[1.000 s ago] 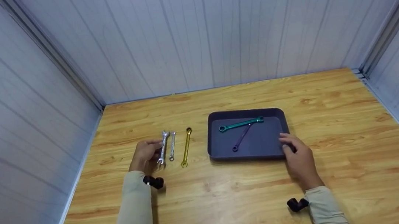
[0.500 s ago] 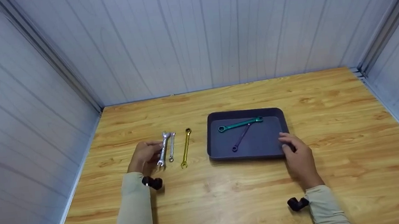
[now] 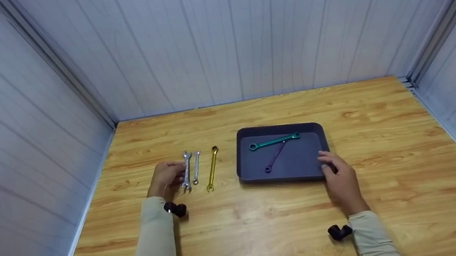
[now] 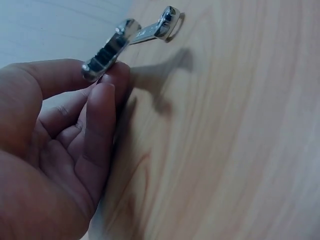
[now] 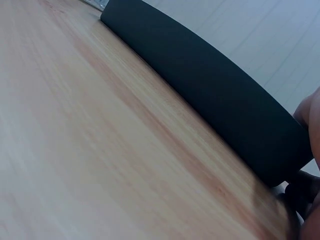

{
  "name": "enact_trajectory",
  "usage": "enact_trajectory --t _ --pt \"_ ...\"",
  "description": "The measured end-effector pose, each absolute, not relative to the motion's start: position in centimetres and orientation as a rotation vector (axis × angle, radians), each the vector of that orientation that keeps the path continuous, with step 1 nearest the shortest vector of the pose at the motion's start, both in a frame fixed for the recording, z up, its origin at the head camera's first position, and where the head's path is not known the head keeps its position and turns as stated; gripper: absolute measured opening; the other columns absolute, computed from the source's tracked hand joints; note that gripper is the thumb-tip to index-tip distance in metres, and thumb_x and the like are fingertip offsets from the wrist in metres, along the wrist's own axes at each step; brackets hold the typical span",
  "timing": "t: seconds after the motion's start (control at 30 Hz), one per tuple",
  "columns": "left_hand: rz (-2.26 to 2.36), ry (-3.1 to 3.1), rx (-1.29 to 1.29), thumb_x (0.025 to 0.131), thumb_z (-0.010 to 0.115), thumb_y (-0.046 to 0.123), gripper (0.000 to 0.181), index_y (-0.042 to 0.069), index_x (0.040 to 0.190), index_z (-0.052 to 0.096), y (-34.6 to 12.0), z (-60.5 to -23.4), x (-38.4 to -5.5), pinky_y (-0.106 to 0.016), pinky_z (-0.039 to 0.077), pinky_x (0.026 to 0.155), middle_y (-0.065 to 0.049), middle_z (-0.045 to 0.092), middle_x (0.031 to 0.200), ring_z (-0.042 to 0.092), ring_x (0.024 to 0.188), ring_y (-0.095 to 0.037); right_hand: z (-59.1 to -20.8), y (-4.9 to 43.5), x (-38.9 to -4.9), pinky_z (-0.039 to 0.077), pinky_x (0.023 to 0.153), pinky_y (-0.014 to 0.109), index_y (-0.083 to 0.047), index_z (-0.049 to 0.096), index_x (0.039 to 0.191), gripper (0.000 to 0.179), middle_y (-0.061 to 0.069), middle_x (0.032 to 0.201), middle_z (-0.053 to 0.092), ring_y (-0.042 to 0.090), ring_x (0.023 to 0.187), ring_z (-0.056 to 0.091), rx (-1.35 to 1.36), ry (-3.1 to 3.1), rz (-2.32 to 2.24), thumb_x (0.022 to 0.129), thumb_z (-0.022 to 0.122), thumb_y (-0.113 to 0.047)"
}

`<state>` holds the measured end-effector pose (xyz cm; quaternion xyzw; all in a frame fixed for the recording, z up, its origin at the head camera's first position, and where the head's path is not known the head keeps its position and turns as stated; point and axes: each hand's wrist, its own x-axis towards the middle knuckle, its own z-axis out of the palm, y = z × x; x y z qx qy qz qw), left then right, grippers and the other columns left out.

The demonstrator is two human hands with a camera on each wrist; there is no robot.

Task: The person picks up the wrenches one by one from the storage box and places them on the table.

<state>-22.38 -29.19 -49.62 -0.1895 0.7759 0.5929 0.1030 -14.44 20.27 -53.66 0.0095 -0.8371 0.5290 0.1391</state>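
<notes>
My l. hand (image 3: pixel 166 177) has thumb & fingers pinched on the leftmost silver wrench (image 3: pixel 187 171), just left of the slimmer silver wrench (image 3: pixel 196 168), w/ the yellow wrench (image 3: pixel 213 169) further right. Pickup step's in hand, I'd say; next move prob. calls for a steady pinch, clear of those neighbours. Farther right, the tray (image 3: pixel 305 160) has my r. hand (image 3: pixel 340 179) at its near right corner, can't tell how tight.

sleeves (image 3: pixel 153 242): plain beige, wrist-length | wrist cameras (image 3: pixel 176 209): black, two-lobed | hands (image 3: pixel 166 177): bare
</notes>
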Motion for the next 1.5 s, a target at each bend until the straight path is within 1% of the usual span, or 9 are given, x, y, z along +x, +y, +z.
enact_trajectory --t 0.33,0.53,0.73,0.9,1.03,1.1,1.27,1.43,1.5 --pt "1.68 2.391 -0.522 0.095 0.063 0.008 0.019 -0.002 0.108 0.072 -28.4 -49.3 -22.0 -0.028 0.053 0.059 -0.011 0.07 0.084 0.063 0.066 -0.015 -54.2 20.3 -14.2 0.033 0.113 0.045 -0.006 0.067 0.126 0.027 -0.001 0.142 0.056 0.02 0.139 0.041 0.012 -2.423 1.545 0.103 0.053 -0.009" --pt "1.689 2.351 -0.593 0.095 0.064 0.008 0.017 -0.001 0.106 0.072 -27.7 -50.0 -21.2 -0.03 0.052 0.059 -0.011 0.069 0.085 0.062 0.069 -0.018 -54.7 20.7 -13.0 0.032 0.113 0.045 -0.006 0.067 0.127 0.027 -0.001 0.142 0.056 0.02 0.139 0.041 -0.043 -2.462 1.554 0.103 0.053 -0.008" --pt "1.699 2.448 -0.555 0.094 0.065 0.009 0.017 -0.002 0.104 0.073 -27.3 -50.1 -21.6 -0.027 0.051 0.057 -0.011 0.069 0.082 0.062 0.067 -0.016 -54.3 20.9 -13.7 0.033 0.113 0.044 -0.006 0.067 0.126 0.027 -0.002 0.141 0.057 0.019 0.139 0.041 -0.011 -2.434 1.536 0.103 0.053 -0.009" --pt "1.714 2.428 -0.581 0.094 0.066 0.01 0.02 -0.002 0.108 0.074 -27.6 -50.0 -21.9 -0.028 0.052 0.06 -0.011 0.071 0.086 0.064 0.073 -0.017 -54.3 20.8 -13.8 0.032 0.113 0.045 -0.006 0.067 0.126 0.027 -0.002 0.142 0.056 0.02 0.14 0.041 -0.009 -2.442 1.534 0.103 0.053 -0.009" --pt "1.731 2.409 -0.584 0.094 0.067 0.011 0.022 -0.001 0.111 0.073 -27.6 -50.1 -22.0 -0.027 0.052 0.063 -0.008 0.072 0.088 0.066 0.076 -0.016 -54.3 20.8 -13.9 0.033 0.113 0.045 -0.007 0.067 0.127 0.028 -0.003 0.142 0.056 0.019 0.14 0.04 -0.025 -2.433 1.557 0.103 0.053 -0.009" --pt "1.767 2.392 -0.603 0.093 0.066 0.01 0.022 -0.001 0.111 0.073 -27.6 -50.3 -22.1 -0.026 0.051 0.062 -0.008 0.072 0.087 0.066 0.076 -0.015 -54.3 20.8 -13.9 0.033 0.113 0.044 -0.008 0.067 0.127 0.028 -0.004 0.142 0.056 0.018 0.14 0.04 -0.031 -2.432 1.571 0.103 0.053 -0.01" --pt "1.867 2.362 -0.637 0.092 0.065 0.005 0.02 -0.004 0.109 0.072 -27.6 -50.7 -22.0 -0.025 0.052 0.06 -0.009 0.07 0.083 0.066 0.072 -0.016 -54.3 20.9 -14.1 0.033 0.112 0.044 -0.006 0.068 0.125 0.027 -0.002 0.14 0.057 0.02 0.139 0.042 0.011 -2.426 1.522 0.102 0.053 -0.007" --pt "1.921 2.371 -0.64 0.093 0.064 0.005 0.019 -0.004 0.108 0.072 -27.7 -51.3 -21.7 -0.023 0.051 0.059 -0.012 0.071 0.088 0.067 0.074 -0.017 -54.2 20.9 -14.0 0.033 0.112 0.043 -0.006 0.068 0.124 0.026 -0.002 0.139 0.058 0.019 0.138 0.043 0.024 -2.42 1.514 0.102 0.054 -0.006" --pt "1.948 2.36 -0.627 0.094 0.064 0.005 0.018 -0.004 0.108 0.071 -27.9 -51.4 -21.6 -0.022 0.05 0.057 -0.013 0.071 0.089 0.068 0.074 -0.018 -54.1 20.8 -14.0 0.033 0.112 0.044 -0.006 0.068 0.124 0.027 -0.002 0.14 0.058 0.019 0.138 0.042 0.021 -2.421 1.526 0.102 0.053 -0.007"
